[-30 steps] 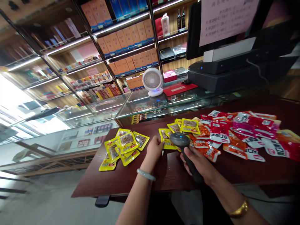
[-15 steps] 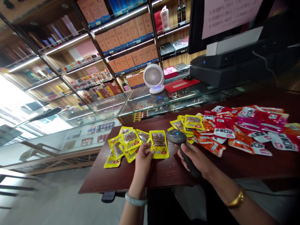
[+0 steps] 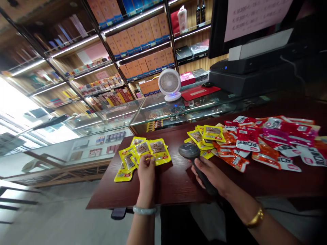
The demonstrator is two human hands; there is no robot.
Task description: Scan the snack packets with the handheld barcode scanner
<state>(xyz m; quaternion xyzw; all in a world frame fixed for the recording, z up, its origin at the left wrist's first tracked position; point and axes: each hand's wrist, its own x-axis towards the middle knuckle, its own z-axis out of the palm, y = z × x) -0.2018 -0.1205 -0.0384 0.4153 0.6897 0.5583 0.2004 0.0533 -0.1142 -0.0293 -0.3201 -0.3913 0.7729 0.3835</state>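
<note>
My left hand [image 3: 146, 168] is closed at the lower left edge of a yellow snack packet [image 3: 158, 149] with a clear window, which rests over the left pile of yellow packets [image 3: 126, 160]. My fingertips hide part of that edge. In my right hand [image 3: 208, 173] is a dark handheld barcode scanner [image 3: 189, 151], its head pointing left above the table. Just beyond the scanner lies a second group of yellow packets [image 3: 214, 133]. Orange packets [image 3: 265, 156] and red-and-white packets [image 3: 247, 139] are heaped to the right of it.
The dark red wooden table [image 3: 176, 187] meets a glass display case [image 3: 143, 115] behind it. A white fan [image 3: 169, 83] and a red mat [image 3: 200, 92] sit on the glass. To the right stand a black machine [image 3: 230, 81] and a screen bearing a pink paper [image 3: 251, 17].
My left hand has moved left with the yellow packet, from the bare table onto the left pile. The scanner in my right hand has shifted slightly left.
</note>
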